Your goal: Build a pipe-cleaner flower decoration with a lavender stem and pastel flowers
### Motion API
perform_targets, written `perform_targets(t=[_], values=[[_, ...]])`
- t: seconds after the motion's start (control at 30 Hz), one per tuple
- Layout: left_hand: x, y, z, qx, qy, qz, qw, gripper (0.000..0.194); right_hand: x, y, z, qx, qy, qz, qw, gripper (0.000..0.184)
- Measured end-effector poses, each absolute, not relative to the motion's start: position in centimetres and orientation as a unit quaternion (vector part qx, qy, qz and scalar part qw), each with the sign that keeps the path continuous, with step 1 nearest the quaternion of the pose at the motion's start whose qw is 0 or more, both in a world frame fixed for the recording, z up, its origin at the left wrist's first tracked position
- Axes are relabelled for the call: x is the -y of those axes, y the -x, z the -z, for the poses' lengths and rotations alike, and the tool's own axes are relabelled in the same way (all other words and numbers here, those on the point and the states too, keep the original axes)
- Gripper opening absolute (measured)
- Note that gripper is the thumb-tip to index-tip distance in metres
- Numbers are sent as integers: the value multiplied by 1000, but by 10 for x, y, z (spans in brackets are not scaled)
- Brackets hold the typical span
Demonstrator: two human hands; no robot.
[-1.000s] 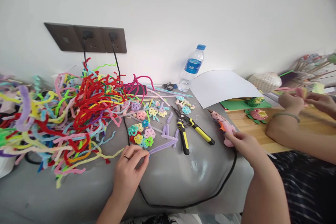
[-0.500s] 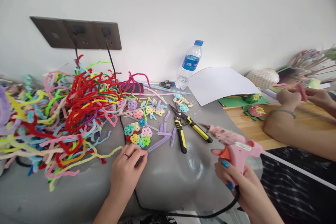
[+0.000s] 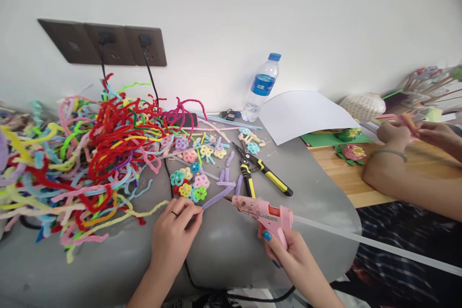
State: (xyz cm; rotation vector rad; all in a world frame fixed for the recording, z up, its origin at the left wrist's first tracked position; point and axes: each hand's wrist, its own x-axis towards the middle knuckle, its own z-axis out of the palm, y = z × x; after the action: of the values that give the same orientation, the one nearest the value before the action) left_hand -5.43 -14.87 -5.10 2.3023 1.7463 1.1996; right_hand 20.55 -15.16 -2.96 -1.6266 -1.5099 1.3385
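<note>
My right hand (image 3: 285, 252) is wrapped round a pink hot glue gun (image 3: 262, 214), its dark nozzle pointing left over the table. A long pale glue stick (image 3: 361, 237) juts out of the gun's back. In a pinch, my left hand (image 3: 180, 224) holds the near end of a purple pipe cleaner (image 3: 218, 196). The nozzle is close to this pipe cleaner's far part; whether they touch I cannot tell. Short purple pieces (image 3: 226, 175) lie just behind it. Beside my left fingertips sits a cluster of small pipe-cleaner flowers (image 3: 187, 185) in several colours.
A big tangle of pipe cleaners (image 3: 119, 154) covers the left side. Yellow-black wire strippers (image 3: 265, 173) lie behind the glue gun. A water bottle (image 3: 263, 86) and white paper (image 3: 306, 115) are by the wall. At right, another person's hands (image 3: 395, 132) hold something pink.
My right hand has brought the glue gun leftward, from the table's right side to near the purple pipe cleaner. My left hand has stayed in place. The other person's hands have shifted slightly.
</note>
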Motion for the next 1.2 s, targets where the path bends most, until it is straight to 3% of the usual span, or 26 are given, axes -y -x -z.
perform_targets(t=[0.27,0.8,1.2], values=[[148,54,51,-557,-737,-383,5,16,147,-200,26,593,576,-503,252,63],[148,54,49,-562,-733,-383,-2,17,143,-202,21,595,616,-464,228,69],[148,53,47,-563,-734,-380,-2,17,147,-215,37,585,628,-423,290,67]])
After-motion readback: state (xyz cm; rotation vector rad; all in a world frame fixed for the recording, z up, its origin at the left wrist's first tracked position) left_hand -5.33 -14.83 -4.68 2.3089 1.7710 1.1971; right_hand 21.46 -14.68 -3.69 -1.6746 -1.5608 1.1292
